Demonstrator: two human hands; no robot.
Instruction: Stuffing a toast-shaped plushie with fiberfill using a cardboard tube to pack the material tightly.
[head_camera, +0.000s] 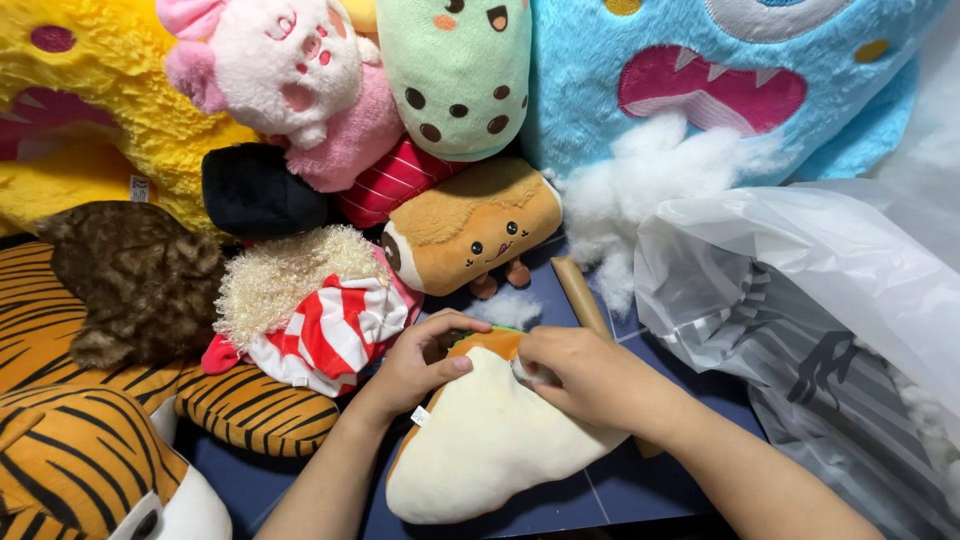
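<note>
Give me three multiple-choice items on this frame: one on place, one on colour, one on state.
1. Where does the loose white stuffing fluff lie?
A. below the blue furry monster plush
B. on the tiger-striped plush
C. inside the pink plush

2. What colour are the stripes on the curly-haired plush doll's shirt?
A. blue and white
B. red and white
C. green and yellow

3. What are the two hands doing?
A. resting apart on the table
B. both pressed on the cream soft flat plush
C. holding the translucent plastic bag

Answers: 1 A, the fluff sits under the monster's pink mouth. 2 B, the shirt shows red and white bands. 3 B, left hand and right hand meet at its top edge.
</note>
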